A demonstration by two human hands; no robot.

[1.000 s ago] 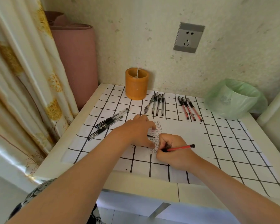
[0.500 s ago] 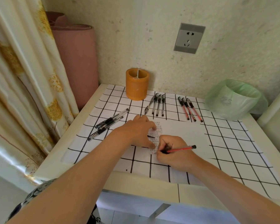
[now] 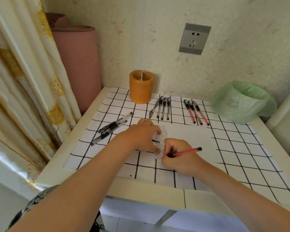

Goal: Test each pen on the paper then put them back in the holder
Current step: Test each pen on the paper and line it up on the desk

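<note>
Writing has barely advanced this past second: the red pen (image 3: pixel 187 151), clamped by fingers of the right hand (image 3: pixel 179 159), still marks the paper (image 3: pixel 189 136), the left hand (image 3: pixel 141 136) pressing it flat, fingers straight. Testing continues. Beyond the paper lie loose pens (image 3: pixel 163 108) and the orange holder (image 3: pixel 141 87), unobstructed.

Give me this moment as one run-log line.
right hand: grips red pen, at paper | left hand: rests on paper | holder: no pens showing
</note>
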